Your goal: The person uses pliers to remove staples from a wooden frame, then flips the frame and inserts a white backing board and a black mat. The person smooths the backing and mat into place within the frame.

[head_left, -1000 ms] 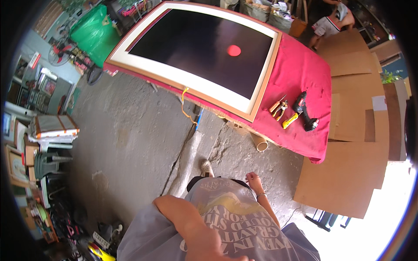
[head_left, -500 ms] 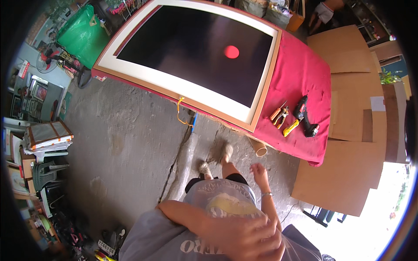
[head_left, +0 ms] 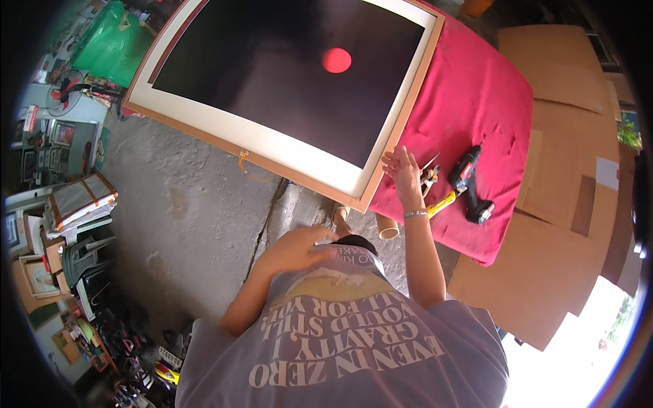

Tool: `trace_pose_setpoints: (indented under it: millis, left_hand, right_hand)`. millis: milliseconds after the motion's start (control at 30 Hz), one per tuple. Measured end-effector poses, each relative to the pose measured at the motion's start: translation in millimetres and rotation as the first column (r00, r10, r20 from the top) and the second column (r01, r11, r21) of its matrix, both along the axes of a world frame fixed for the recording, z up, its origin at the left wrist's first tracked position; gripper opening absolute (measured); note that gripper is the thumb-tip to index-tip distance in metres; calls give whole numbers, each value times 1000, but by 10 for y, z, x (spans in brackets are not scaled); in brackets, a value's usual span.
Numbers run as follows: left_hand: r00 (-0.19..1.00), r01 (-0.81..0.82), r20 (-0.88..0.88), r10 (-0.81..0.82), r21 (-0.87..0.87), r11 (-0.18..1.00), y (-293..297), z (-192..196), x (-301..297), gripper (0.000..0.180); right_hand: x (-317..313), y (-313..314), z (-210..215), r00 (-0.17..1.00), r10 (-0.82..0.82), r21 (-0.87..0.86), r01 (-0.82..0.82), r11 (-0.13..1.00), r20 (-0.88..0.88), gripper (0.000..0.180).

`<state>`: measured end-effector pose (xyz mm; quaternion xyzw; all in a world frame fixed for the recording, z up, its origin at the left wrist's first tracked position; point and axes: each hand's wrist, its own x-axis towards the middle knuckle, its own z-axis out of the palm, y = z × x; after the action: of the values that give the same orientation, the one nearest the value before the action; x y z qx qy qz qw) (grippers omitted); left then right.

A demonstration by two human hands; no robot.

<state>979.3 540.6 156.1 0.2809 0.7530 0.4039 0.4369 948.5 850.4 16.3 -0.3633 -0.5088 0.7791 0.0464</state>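
A large framed picture (head_left: 286, 81), dark with a round red spot, a white mat and a brown frame, lies on a table covered in red cloth (head_left: 483, 88). My right hand (head_left: 406, 178) is over the cloth beside the frame's right edge, fingers spread and nothing in them; contact with the frame is unclear. Just right of it lie pliers (head_left: 430, 178), partly hidden by the hand, a yellow utility knife (head_left: 442, 203) and a black cordless drill (head_left: 469, 180). My left hand (head_left: 303, 246) hovers in front of my shirt, fingers loosely extended, holding nothing visible.
A yellow cord (head_left: 243, 162) hangs at the frame's near edge. A cardboard tube (head_left: 387, 228) juts from under the table. Cardboard sheets (head_left: 554, 149) stand to the right. Wrapped flat items (head_left: 81, 200) are stacked over chairs at left, near a fan (head_left: 64, 92) and green plastic bag (head_left: 112, 44).
My right hand has risen from below the table edge to the frame's right side. My left hand has moved up and left from my chest. The view has come closer to the table.
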Motion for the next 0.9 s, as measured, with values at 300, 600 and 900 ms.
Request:
trace_pose_setpoints:
  millis: [300,600,900]
  left_hand:
    - [96,-952,697,711,-145,270,805,-1229,-459,56]
    - [39,-935,640,768,-247,254,1179,-1747,-634,46]
    - [-1,-935,629,778,-276,222,1168,-1746,-680,48]
  right_hand:
    - [-745,-6,-360,983,13,-57,-3,998,182,60]
    - [-1021,-135,-533,955,-39,140,-2,990,294,69]
    - [-1129,-125,-533,950,-71,195,10,981,305,56]
